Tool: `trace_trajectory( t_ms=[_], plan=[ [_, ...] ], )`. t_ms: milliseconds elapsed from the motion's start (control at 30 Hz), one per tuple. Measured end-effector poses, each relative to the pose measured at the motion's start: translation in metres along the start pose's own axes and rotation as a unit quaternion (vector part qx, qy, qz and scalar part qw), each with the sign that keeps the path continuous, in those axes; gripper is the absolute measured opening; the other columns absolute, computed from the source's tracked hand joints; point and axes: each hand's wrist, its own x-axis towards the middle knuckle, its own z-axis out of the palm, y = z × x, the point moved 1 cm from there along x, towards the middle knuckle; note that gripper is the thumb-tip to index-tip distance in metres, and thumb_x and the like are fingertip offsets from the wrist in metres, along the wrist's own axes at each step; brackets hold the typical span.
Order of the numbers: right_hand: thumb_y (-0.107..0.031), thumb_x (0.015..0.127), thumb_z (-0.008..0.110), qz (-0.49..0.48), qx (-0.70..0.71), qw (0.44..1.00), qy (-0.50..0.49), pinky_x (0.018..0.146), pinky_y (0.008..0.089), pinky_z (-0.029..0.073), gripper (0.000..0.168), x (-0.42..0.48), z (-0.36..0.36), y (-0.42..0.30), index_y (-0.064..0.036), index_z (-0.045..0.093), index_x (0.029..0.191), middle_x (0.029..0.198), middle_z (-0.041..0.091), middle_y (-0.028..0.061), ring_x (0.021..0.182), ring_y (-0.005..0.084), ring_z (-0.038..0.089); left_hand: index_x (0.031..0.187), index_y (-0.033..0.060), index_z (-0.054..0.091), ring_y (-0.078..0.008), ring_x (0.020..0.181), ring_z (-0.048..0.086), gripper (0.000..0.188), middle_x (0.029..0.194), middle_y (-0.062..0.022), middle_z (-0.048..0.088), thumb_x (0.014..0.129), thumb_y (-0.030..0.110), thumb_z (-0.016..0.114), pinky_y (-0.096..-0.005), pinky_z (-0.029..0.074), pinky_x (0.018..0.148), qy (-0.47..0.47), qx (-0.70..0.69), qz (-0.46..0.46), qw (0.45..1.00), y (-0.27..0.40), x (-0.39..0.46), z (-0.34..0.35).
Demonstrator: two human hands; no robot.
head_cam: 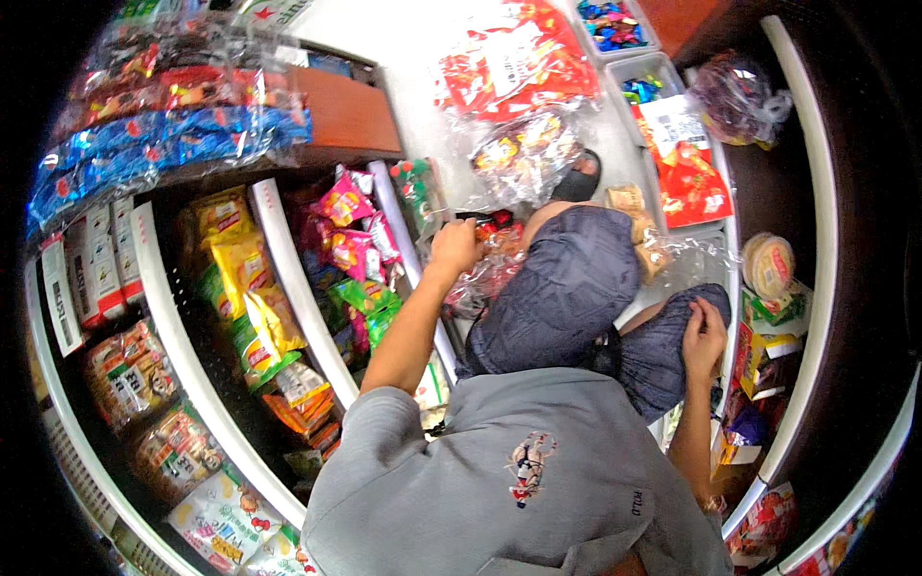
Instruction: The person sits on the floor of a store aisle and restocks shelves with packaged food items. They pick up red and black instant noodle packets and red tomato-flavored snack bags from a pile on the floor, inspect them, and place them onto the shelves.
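My left hand (456,247) is curled at the edge of a clear plastic bag (497,263) with red-wrapped contents, beside my bent left leg. Its fingertips are partly hidden behind the hand. My right hand (704,337) rests on my right knee with loosely bent fingers and nothing visible in it. Just past the left knee, a clear bag of gold-and-brown wrapped snacks (522,155) lies on the floor. A large red snack bag (518,61) with a white label lies beyond it. Tan round packs (637,223) in clear plastic sit between my knees and the bins.
Shelves with white edges (277,245) hold yellow chip bags (252,277) and pink snack bags (349,223) on the left. Plastic bins (641,61) with wrapped sweets and a red packet (684,173) line the right. A dark shelf beyond holds round packs (768,265).
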Motion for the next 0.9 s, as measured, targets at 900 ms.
trace_trajectory(
  t_ms=[900],
  plan=[
    [0.004,0.083,0.059,0.022,-0.001,0.997,0.075,0.073,0.0389,0.051,0.016,-0.015,-0.007,-0.033,0.001,0.066,0.097,0.086,0.069,0.0142,0.078,0.0314,0.065,0.123,0.0014,0.056,-0.04,0.111,0.061,0.05,0.119,-0.0241,0.063,0.086,0.035,0.06,-0.0542,0.043,0.096,0.024,-0.103,0.209,0.972,0.295,0.267,-0.098]
  ],
)
